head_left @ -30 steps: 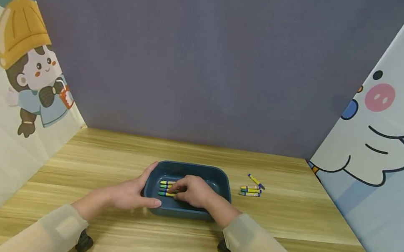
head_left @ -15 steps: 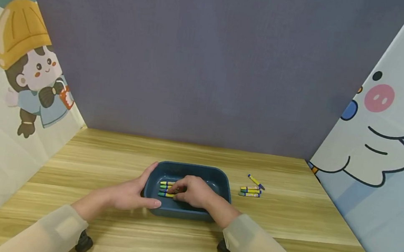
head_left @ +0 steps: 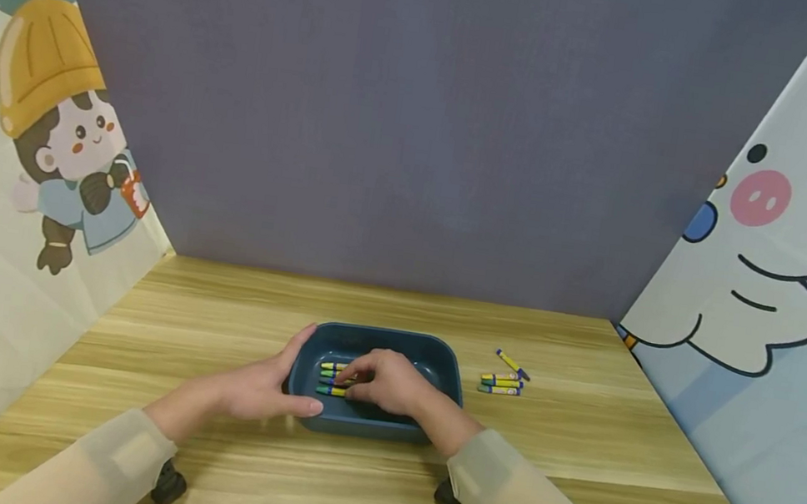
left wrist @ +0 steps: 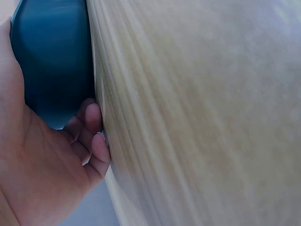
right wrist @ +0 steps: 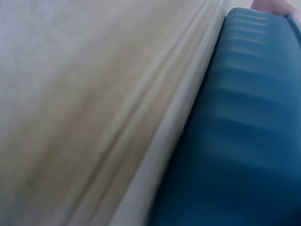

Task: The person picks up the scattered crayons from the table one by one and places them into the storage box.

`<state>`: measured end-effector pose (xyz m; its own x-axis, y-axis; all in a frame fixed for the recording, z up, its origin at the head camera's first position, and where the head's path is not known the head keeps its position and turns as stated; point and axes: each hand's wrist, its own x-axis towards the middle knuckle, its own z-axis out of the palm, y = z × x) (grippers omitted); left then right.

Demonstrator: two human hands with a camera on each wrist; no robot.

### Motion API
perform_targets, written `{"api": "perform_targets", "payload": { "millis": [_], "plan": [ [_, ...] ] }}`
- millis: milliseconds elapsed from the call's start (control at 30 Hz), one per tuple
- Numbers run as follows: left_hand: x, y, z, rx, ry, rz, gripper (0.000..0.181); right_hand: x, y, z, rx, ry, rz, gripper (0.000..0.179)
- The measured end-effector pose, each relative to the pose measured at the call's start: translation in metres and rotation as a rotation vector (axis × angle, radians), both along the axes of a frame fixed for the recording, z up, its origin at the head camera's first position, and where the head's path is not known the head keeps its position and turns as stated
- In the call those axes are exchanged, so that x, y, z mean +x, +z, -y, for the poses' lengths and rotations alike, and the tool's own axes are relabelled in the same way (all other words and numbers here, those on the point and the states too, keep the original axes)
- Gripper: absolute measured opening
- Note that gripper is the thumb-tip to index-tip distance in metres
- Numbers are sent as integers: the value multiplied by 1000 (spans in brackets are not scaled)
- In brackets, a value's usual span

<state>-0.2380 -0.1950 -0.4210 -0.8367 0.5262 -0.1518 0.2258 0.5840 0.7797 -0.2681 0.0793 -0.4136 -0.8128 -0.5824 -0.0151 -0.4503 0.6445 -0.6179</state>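
A dark blue plastic bin sits on the wooden table in the head view. My left hand grips its left end, thumb over the front rim and fingers along the side. In the left wrist view, that hand has its lower fingers curled beside the bin wall. Inside the bin, several yellow-wrapped crayons lie side by side toward the left. My right hand reaches in over the front right and pinches one of them with bent index finger and thumb; the hand covers the crayons' right ends.
To the right of the bin lie more crayons on the wooden table, one of them slanted behind the others. A grey panel stands at the back, with printed cartoon sheets at both sides.
Both hands, the bin and the crayons keep almost the same places. The front crayon in the bin shows a very slight shift; the head view itself moves a little.
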Motion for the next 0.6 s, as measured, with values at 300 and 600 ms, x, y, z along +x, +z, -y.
{"api": "perform_targets", "payload": {
  "millis": [300,600],
  "plan": [
    [0,0,1,5,-14,-1,126,0,11,-6,-45,11,19,22],
    [-1,-2,0,38,-20,3,128,-1,38,-36,-160,12,21,27]
  ]
}}
